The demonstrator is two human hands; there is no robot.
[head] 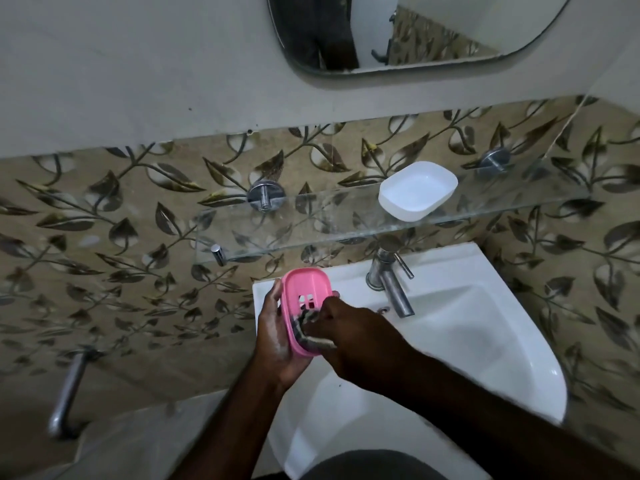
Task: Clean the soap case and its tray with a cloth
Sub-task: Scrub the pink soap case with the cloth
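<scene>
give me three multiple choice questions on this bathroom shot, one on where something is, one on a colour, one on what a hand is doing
1. Where is the white soap case?
A) on the floor
B) on the glass shelf
C) in a cupboard

2. What colour is the slotted tray being wiped?
A) pink
B) blue
C) green

3. What is the right hand doing?
A) hanging idle
B) holding a toothbrush
C) gripping the striped cloth against the tray

Answers:
1 B, the case sits on the shelf fixed to the tiled wall.
2 A, the tray held in the left hand is plainly pink.
3 C, its fingers curl round the cloth, which lies on the tray.
</scene>
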